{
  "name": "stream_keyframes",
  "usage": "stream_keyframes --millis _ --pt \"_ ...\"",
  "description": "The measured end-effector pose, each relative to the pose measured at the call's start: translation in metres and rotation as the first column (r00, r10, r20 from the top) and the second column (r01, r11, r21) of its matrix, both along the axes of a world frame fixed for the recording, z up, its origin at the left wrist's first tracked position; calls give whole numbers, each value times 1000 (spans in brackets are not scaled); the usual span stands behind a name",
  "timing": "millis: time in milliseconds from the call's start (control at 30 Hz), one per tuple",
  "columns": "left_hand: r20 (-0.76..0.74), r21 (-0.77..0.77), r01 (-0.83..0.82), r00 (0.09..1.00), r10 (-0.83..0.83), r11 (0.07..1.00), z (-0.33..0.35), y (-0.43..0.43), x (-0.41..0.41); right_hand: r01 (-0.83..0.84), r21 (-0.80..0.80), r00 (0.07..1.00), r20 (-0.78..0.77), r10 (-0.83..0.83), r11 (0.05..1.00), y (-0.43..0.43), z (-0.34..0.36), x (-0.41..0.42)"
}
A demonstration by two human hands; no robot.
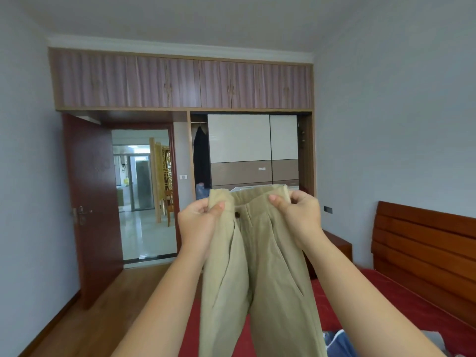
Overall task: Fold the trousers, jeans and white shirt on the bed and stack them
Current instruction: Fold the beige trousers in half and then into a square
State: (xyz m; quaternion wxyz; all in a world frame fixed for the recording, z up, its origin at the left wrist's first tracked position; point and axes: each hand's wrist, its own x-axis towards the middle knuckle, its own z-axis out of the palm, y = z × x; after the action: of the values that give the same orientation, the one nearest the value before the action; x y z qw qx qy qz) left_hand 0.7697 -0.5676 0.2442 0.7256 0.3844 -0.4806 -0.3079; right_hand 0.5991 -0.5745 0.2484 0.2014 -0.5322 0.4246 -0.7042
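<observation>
Khaki cloth fills my view: I hold the trousers (257, 266) up in the air by the waistband, above the bed (386, 300) with its red cover. My left hand (199, 222) pinches one end of the waistband with closed fingers (217, 206), and my right hand (300, 215) grips the other end the same way. The legs hang down loose and unfolded. Blue fabric, probably the jeans (340, 343), lies crumpled on the bed at the lower edge. I cannot see the white shirt. I judge the task barely begun: nothing looks folded or stacked yet.
</observation>
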Motion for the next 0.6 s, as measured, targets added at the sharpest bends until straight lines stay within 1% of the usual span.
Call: stream_keyframes --millis 100,200,267,467,533,600 --pt "-66 -9 32 997 -33 999 7 8 -19 -63 -43 998 6 63 997 9 8 20" --pt "-50 -57 74 996 -77 996 8 21 -35 -112 -65 994 4 113 992 18 7 29" --pt "-35 -81 79 996 -82 994 6 27 -39 -115 -69 993 -2 115 991 21 5 29" --pt "-42 -57 114 992 -116 992 2 39 -47 -95 -92 995 8 96 991 27 5 23" --pt "-59 -71 125 990 -129 990 2 42 -48 -140 -104 990 4 141 985 31 6 22" --pt "-77 -77 153 984 -159 985 3 42 -46 -217 -103 976 -41 214 971 37 7 19"
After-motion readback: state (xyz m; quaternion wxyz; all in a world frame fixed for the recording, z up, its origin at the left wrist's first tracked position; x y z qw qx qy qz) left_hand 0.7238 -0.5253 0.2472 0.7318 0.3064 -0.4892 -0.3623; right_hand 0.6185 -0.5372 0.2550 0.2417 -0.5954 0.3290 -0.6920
